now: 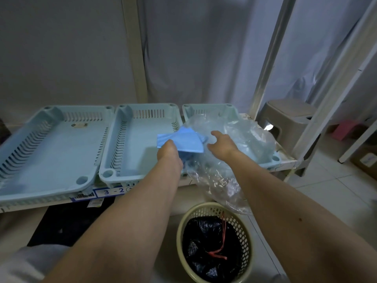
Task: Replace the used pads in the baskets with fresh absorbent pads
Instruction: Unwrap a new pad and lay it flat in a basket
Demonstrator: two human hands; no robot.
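The left hand (168, 150) grips a folded blue absorbent pad (181, 139), fingers curled round its near edge, and holds it above the right rim of the middle basket (130, 139). The right hand (221, 142) hovers just beside the pad with fingers loosely spread and grips nothing; it appears positioned to steady the clear plastic bag (234, 152), probably the pad supply. The bag lies over the right basket (228, 109) and hangs off the shelf edge (61, 203). The left basket (51, 144) and the middle basket show bare floors, so each likely awaits a fresh pad. A lined waste bin (214, 242) stands on the floor below, within reach for discards.
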